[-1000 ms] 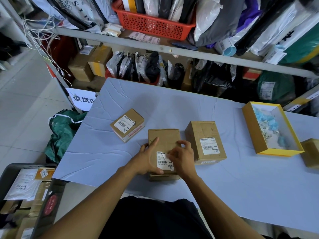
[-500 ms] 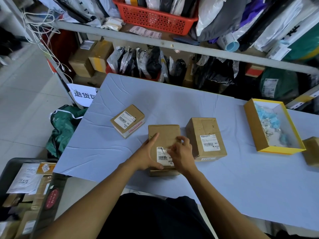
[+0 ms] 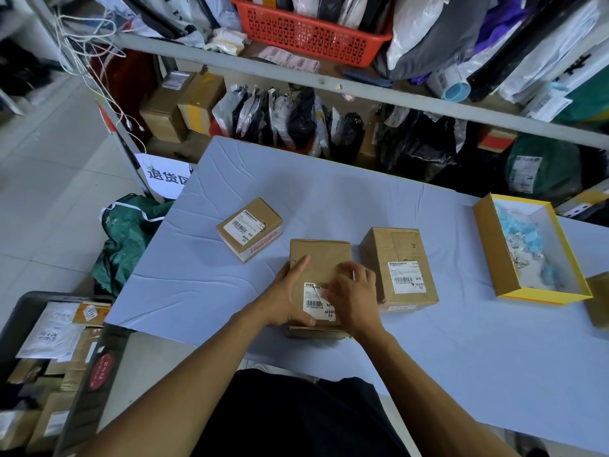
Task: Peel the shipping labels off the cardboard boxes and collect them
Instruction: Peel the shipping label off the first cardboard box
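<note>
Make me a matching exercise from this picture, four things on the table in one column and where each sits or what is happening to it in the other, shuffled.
Things:
1. middle box
2. left box
3. right box
4. yellow box

States:
A. open, blue and white scraps inside
B. held by the left hand and right hand at its label
C. untouched, turned at an angle
D. untouched, beside the right hand

Pairs: 1-B, 2-C, 3-D, 4-A

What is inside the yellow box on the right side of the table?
The yellow box is open. Inside lies a loose pile of light blue and white scraps, probably peeled labels. Whatever lies under the pile is hidden.
</note>
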`<move>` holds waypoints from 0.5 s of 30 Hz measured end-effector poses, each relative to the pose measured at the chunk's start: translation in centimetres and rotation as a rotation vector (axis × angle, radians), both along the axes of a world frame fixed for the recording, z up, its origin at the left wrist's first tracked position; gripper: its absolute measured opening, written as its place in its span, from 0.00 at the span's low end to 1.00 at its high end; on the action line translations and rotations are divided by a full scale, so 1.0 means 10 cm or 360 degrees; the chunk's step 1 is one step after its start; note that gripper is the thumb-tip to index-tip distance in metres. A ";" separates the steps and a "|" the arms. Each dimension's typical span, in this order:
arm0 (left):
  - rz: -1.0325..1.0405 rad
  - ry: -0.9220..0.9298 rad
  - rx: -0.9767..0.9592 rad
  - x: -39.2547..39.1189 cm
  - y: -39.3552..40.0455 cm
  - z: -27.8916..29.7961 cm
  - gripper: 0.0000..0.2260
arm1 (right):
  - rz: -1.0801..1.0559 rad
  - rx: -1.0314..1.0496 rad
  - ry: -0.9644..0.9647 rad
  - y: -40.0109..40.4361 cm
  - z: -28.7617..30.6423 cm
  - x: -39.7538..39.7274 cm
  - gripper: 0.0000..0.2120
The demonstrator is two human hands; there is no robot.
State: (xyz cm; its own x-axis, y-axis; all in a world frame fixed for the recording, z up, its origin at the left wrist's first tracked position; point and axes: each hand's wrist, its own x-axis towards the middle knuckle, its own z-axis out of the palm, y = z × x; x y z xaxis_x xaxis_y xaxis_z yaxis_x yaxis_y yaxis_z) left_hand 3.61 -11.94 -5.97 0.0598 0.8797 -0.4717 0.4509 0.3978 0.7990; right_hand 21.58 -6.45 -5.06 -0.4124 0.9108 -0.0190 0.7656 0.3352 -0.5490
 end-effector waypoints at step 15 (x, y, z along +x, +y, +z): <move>-0.0055 -0.0105 -0.0005 -0.07 0.00 -0.04 0.58 | -0.0105 -0.0363 0.0265 0.00 0.05 0.03 0.19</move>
